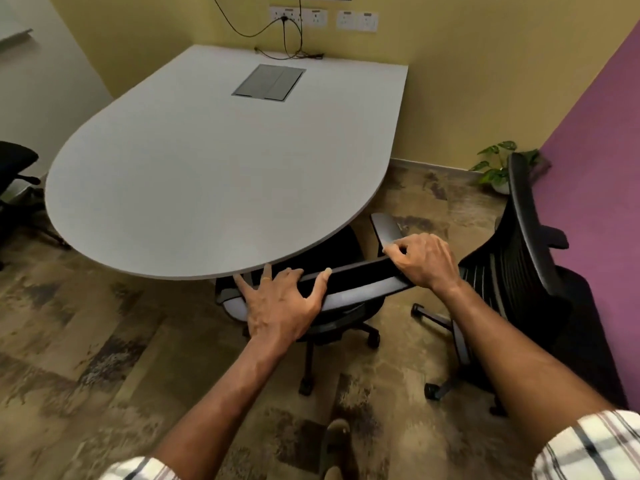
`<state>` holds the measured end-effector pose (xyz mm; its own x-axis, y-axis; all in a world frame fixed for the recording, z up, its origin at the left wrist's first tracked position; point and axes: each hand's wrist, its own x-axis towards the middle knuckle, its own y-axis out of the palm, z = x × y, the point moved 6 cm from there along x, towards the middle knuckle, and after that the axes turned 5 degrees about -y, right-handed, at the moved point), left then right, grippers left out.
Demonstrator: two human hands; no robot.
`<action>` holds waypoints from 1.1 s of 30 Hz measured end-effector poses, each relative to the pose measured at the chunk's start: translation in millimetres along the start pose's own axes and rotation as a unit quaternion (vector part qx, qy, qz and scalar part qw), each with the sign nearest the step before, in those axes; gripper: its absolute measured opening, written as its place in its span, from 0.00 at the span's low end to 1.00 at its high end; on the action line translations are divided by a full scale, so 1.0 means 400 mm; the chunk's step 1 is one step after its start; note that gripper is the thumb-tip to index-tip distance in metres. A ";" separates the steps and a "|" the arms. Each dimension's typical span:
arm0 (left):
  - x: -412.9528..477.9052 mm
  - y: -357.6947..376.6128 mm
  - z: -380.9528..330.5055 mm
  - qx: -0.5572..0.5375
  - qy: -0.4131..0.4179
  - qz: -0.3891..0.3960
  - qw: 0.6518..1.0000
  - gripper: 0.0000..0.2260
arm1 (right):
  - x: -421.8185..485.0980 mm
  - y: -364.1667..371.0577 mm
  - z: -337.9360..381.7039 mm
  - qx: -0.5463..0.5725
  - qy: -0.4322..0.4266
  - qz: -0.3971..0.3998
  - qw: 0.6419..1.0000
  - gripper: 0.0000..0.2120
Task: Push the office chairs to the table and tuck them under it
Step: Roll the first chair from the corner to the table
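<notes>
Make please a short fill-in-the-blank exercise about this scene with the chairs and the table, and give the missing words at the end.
1. Both hands, left hand and right hand, rest on the top edge of the chair's ____.
2. The chair being pushed has its seat partly under the ____ table.
3. A second chair stands in front of the ____ wall.
4. The potted plant stands on the ____.

Missing words: backrest; white; purple; floor

Three black office chairs: one (pixel 346 289) at lower centre, one (pixel 526 258) at right, one (pixel 14 174) at the left edge. One white surface (pixel 214 168) at centre. Two hands, left (pixel 280 306) and right (pixel 426 261). One potted plant (pixel 495 166) at right. Two socket plates (pixel 356 20) at top.
</notes>
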<state>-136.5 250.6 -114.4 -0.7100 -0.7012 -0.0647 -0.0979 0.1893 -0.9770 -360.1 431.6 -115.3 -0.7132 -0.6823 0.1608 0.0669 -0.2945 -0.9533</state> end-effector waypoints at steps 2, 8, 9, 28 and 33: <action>-0.003 0.005 -0.026 -0.002 0.000 -0.001 1.000 0.43 | 0.007 0.000 -0.030 0.000 -0.010 -0.011 1.000 0.22; 0.061 -0.004 -0.084 -0.008 -0.025 0.017 1.000 0.38 | 0.081 -0.034 -0.073 0.026 0.002 -0.076 0.997 0.21; 0.067 -0.002 -0.095 -0.008 -0.031 0.025 0.999 0.37 | 0.083 -0.046 -0.079 0.039 0.007 -0.107 0.994 0.20; 0.129 0.093 -0.433 -0.027 -0.082 0.035 0.996 0.51 | 0.384 -0.078 -0.367 0.158 0.049 -0.060 0.984 0.20; 0.137 0.073 -0.433 -0.004 -0.075 0.017 0.997 0.49 | 0.360 -0.064 -0.367 0.116 0.040 -0.044 0.991 0.25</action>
<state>-299.1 336.7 -111.4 -0.6003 -0.7894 -0.1282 -0.0816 0.2199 -0.9721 -567.0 439.0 -105.3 -0.7759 -0.5944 0.2113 0.1534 -0.5027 -0.8508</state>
